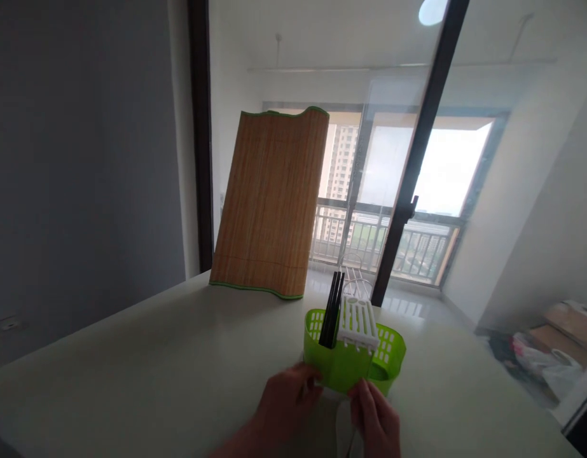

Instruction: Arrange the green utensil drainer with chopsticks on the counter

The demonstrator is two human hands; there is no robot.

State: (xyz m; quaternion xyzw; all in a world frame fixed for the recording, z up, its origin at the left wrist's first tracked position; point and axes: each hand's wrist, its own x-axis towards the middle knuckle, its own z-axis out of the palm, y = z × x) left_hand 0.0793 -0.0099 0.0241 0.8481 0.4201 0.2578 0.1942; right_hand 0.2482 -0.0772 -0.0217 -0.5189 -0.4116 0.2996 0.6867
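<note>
A bright green plastic basket [343,372] with slotted walls stands on the pale table. Several black chopsticks [332,312] lean upright in its left part. A white slotted plastic rack [359,323] with small hooks hangs over its middle. At the basket's lower front left, my left hand [288,397] is closed, fingers curled against the edge. My right hand [374,416] pinches at the lower front, right of centre. A thin pale strip or cord shows beneath it, too blurred to name. The fingertips of both hands are partly hidden.
A brown bamboo mat [271,203] with green edging stands upright on the table [145,375] behind the basket. Beyond the table is a dark-framed glass door [410,191]. Boxes and bags [555,356] lie on the floor at the right.
</note>
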